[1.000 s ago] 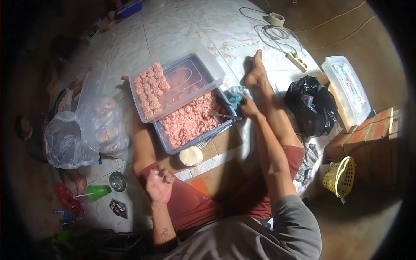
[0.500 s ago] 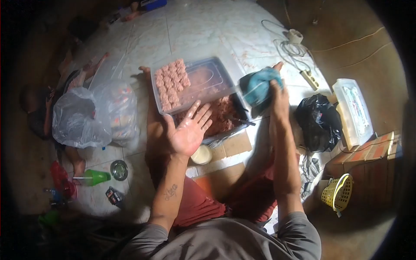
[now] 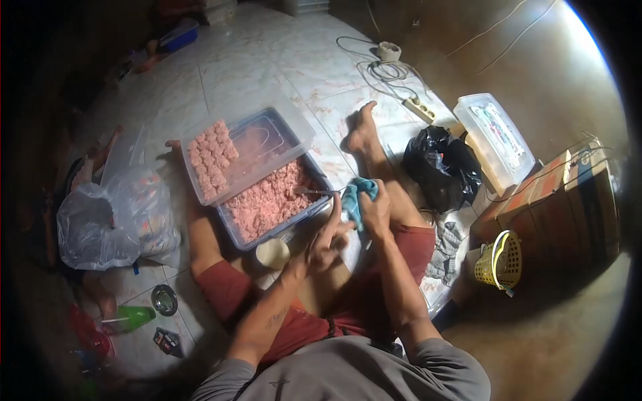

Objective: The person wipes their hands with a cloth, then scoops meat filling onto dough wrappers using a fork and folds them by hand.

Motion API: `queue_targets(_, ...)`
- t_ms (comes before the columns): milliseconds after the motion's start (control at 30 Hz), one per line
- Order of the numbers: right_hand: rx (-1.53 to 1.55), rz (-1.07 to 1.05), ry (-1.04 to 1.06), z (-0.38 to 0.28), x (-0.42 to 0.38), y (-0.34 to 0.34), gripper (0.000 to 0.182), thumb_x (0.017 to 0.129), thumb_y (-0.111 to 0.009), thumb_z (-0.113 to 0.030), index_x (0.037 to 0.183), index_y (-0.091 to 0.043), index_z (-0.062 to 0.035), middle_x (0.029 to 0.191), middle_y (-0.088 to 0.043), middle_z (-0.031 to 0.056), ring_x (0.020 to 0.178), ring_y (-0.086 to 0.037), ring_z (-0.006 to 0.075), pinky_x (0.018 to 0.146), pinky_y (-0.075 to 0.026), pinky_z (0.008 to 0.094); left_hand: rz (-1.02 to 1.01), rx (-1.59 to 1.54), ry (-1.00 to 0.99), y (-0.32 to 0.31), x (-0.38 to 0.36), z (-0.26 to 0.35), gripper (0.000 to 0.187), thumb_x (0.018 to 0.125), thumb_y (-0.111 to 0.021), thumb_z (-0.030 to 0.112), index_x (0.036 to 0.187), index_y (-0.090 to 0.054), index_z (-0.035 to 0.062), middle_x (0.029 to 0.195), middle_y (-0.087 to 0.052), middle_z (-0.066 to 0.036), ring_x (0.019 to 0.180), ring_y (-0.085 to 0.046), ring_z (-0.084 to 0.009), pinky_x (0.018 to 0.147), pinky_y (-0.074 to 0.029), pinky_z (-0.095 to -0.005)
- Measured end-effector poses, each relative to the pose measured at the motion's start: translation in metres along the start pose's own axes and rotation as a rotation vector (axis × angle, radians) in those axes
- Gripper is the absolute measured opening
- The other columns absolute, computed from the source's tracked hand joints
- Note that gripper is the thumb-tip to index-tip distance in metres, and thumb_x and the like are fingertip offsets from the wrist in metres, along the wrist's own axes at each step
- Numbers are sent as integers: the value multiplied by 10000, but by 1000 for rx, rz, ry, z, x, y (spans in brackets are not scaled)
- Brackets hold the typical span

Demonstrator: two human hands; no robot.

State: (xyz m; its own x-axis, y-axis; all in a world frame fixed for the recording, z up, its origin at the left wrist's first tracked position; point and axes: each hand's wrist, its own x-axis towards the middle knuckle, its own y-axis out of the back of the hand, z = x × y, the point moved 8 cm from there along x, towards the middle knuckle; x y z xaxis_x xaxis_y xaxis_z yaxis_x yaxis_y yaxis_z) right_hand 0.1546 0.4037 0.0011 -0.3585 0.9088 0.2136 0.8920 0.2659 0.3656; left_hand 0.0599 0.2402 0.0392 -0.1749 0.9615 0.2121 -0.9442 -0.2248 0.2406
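Just beside the tub (image 3: 294, 218), the right hand's (image 3: 376, 208) fingers close round a cloth (image 3: 353, 205), bunched probably for a firm grip, and the left hand's (image 3: 324, 248) fingers spread loosely, apparently holding nothing, while the tub's walls contain pink mince (image 3: 266, 202).

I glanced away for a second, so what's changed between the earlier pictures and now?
The right hand has brought the teal cloth closer to the body, still gripping it. The left hand has moved rightward to beside the cloth. The tub, clear tray and pink mixture look unchanged.
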Motion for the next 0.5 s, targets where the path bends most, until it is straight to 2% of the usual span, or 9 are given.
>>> queue_targets(100,-273,-172,-148,66,-11,-7,283,820,-642,-187,1010,-646,23,914,-688,266,883,-668,445,812,-519,477,80,-420,304,-27,-71,-51,773,1046,-577,384,1592,-224,-34,1127,-740,-159,994,-690,-172,902,-491,-264)
queue_targets(167,-346,-339,-265,71,-29,-17,304,813,-653,-211,985,-676,40,900,-703,278,873,-688,439,815,-527,480,162,-476,398,-29,-112,-84,671,1042,-599,334,1542,-336,-28,1150,-732,-155,986,-689,-172,901,-504,-294)
queue_targets(233,-281,-375,-369,77,-36,-21,329,813,-659,-228,988,-687,48,903,-709,282,875,-700,423,818,-533,467,307,-620,577,-23,-143,-100,631,1057,-530,423,1491,-412,-21,1178,-717,-178,1071,-688,-229,971,-516,-367)
queue_targets(267,-217,-395,-474,86,-43,-23,354,812,-665,-246,992,-698,57,906,-716,286,877,-712,407,820,-539,455,233,-718,554,-21,-144,-99,720,1047,-458,568,1539,-370,49,1331,-637,-232,1174,-649,-288,1037,-482,-415)
queue_targets(300,-261,-435,-468,99,-43,-25,390,848,-658,-269,1047,-698,64,966,-727,275,911,-726,351,827,-543,423,236,-720,573,-21,-145,-103,720,1047,-458,568,1539,-370,49,1331,-637,-232,1174,-649,-288,1037,-482,-415)
queue_targets(367,-17,-431,-436,74,-49,-24,394,892,-656,-286,1079,-685,59,963,-729,258,923,-726,335,838,-540,418,329,-1273,368,-13,-121,-70,860,996,-343,740,1611,-268,143,1507,-479,-271,1304,-559,-350,1084,-436,-462)
queue_targets(433,-34,-405,-375,22,-62,-20,453,940,-653,-324,1214,-636,36,1034,-720,259,982,-715,336,874,-534,409,316,-1088,369,0,-110,-80,907,964,-262,806,1651,-152,225,1601,-339,-279,1402,-452,-397,1117,-396,-498)
queue_targets(467,6,-359,-285,4,-79,-27,514,967,-637,-357,1327,-567,3,1116,-693,276,1086,-684,366,943,-512,420,368,-991,418,-2,-106,-86,908,989,-205,779,1656,-133,166,1585,-385,-255,1407,-452,-355,1126,-385,-463)
queue_targets(500,1,-360,-134,-6,-100,-44,529,982,-622,-363,1374,-530,-19,1196,-662,292,1173,-642,390,995,-485,437,509,-653,251,0,-96,-106,892,1029,-186,720,1642,-157,74,1620,-335,-226,1426,-424,-294,1171,-323,-420)
